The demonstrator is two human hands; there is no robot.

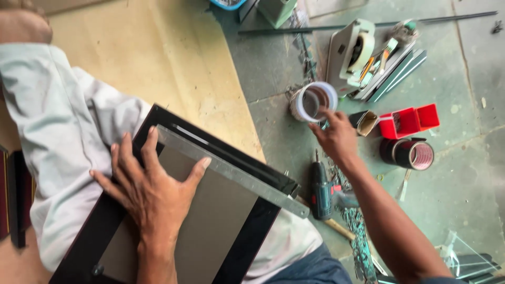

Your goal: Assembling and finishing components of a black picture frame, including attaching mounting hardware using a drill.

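Black picture frame (252, 236) lies back-up across the person's lap, its grey backing board (210, 221) facing the camera. The left hand (152, 194) is pressed flat on that board, fingers spread and open, gripping nothing. The thumb stretches out to the metal ruler (236, 176) that lies slantwise along the frame's upper edge. By my reading, this hand is only pinning frame and ruler in place on the pale trouser leg (58, 131).

Just past the frame's corner, a teal cordless drill (321, 192) lies on the green floor (473, 173). Above it the right hand (336, 138) reaches out, fingers loosely parted and holding nothing. The fingertips are at the rim of a clear tape roll (314, 101) that stands on its edge. I cannot tell whether they touch it.

The step in hand looks like fetching tape while the frame is held steady. Taking the roll calls for closing the fingers through or around its ring without tipping it. The left palm must keep its weight down so the ruler does not slide.

Beside the right hand are a red plastic box (407, 121) and a dark tape roll (407, 153). Farther off are a tape dispenser (353, 50) and, farthest, a thin rod (368, 23).
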